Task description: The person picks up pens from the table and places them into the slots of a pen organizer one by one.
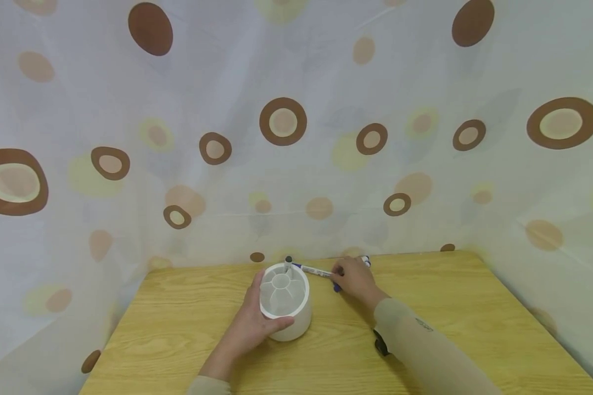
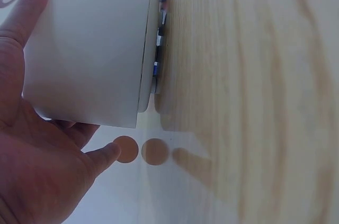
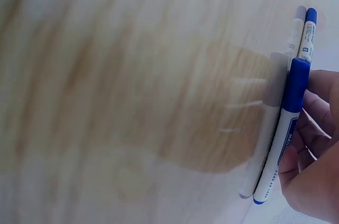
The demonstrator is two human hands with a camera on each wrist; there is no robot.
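Note:
A white round pen holder [image 1: 302, 318] with several compartments stands tilted on the table. My left hand [image 1: 251, 323] grips it, thumb on the near side and fingers round the left. One dark-capped marker [image 1: 288, 264] stands upright in a far compartment. To the right, my right hand [image 1: 354, 278] has its fingers curled at the near end of a white marker [image 1: 313, 270] with blue ends, pinching it. In the right wrist view, a blue-capped marker [image 3: 288, 107] lies close beside those fingers, with a second marker [image 3: 308, 36] beyond. The fingertip contact is partly hidden.
The wood-grain table [image 1: 188, 323] ends at a spotted cloth wall [image 1: 326, 164] close behind the markers. More blue-tipped marker ends [image 1: 367, 261] show past the right hand. A dark wrist strap [image 1: 380, 343] is on the right forearm.

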